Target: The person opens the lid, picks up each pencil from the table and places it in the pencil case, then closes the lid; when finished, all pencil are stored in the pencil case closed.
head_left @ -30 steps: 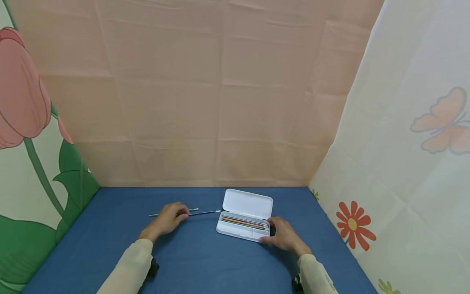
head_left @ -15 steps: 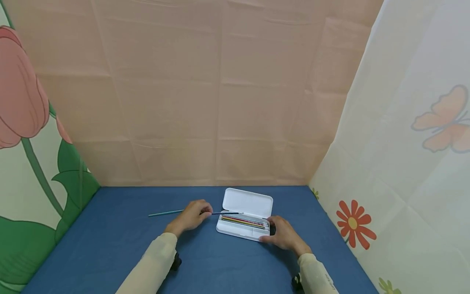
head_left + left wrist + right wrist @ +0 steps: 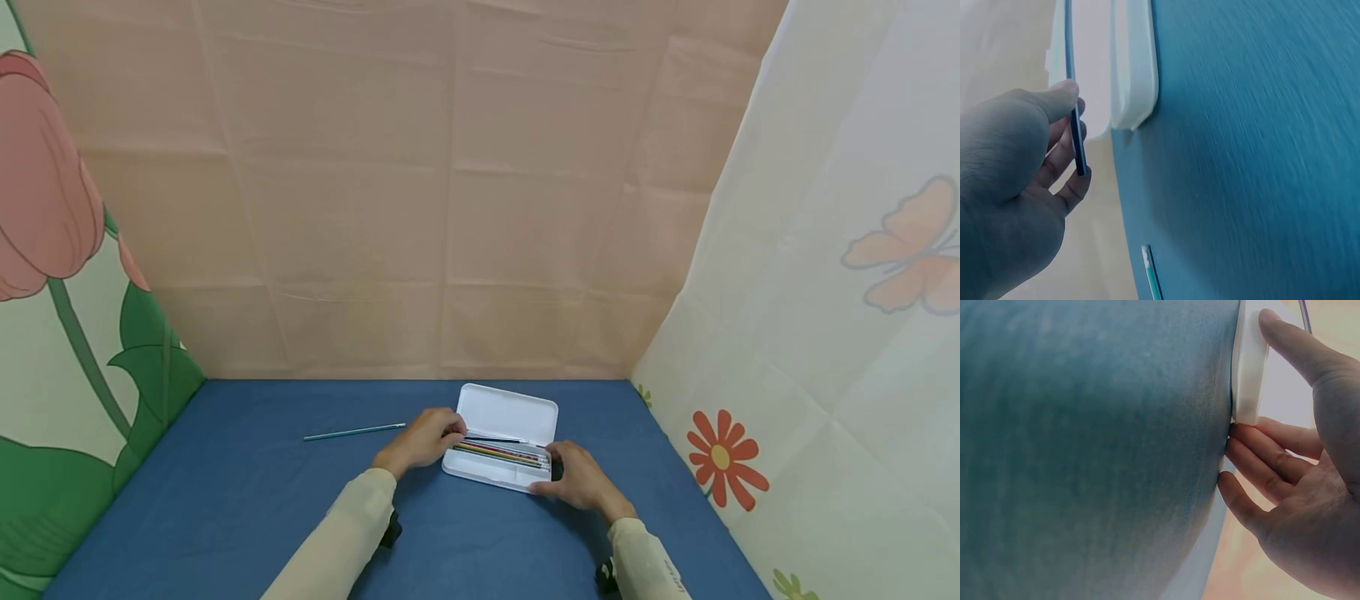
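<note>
In the head view, my left hand (image 3: 422, 439) is over the left end of an open white pencil case (image 3: 480, 475). It pinches a dark blue pencil (image 3: 1078, 140) between thumb and fingers, and the pencil's far part reaches across the case in front of the raised lid (image 3: 507, 412). Several coloured pencils (image 3: 501, 452) lie side by side inside the case. My right hand (image 3: 581, 479) grips the case's right end, its thumb (image 3: 1285, 331) at the near corner and its fingers along the short side.
A teal pencil (image 3: 352, 432) lies on the blue tablecloth (image 3: 465, 550), left of the case. A beige cloth (image 3: 420, 208) hangs behind the table. Printed cloths border it, with a tulip (image 3: 45, 175) at left and a red flower (image 3: 726, 458) at right.
My left hand has moved right with the dark blue pencil, from beside the teal pencil to over the case. My right hand has stayed at the case's right end.
</note>
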Demonstrator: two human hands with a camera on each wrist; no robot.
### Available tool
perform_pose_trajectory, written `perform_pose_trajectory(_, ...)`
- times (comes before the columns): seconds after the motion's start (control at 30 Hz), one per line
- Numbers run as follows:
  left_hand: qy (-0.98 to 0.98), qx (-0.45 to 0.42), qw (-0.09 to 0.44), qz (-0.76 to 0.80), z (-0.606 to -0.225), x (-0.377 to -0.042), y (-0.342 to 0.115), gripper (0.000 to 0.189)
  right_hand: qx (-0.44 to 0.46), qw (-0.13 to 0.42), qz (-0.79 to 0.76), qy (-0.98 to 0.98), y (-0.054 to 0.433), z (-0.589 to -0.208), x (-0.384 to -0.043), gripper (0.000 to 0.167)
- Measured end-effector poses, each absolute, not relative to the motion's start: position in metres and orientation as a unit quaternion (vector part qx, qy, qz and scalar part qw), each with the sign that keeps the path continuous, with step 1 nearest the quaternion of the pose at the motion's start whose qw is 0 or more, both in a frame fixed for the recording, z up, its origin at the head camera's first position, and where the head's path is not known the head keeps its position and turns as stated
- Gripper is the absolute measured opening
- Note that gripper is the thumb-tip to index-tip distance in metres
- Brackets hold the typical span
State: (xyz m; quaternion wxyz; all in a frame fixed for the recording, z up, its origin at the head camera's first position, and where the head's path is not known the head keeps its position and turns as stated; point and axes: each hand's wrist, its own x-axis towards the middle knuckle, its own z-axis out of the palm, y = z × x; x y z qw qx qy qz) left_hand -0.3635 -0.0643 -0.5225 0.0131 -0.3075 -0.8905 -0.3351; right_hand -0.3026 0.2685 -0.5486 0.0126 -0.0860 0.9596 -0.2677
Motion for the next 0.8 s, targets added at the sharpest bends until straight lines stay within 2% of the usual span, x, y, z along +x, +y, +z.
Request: perform_pose_trajectory(0.8, -0.894, -0.314, -0.012, -0.318, -0.527, -0.368, -0.024, 0.008, -0.094, 0.008, -0.272, 0.958, 0.269, -0.546, -0.301, 0.079)
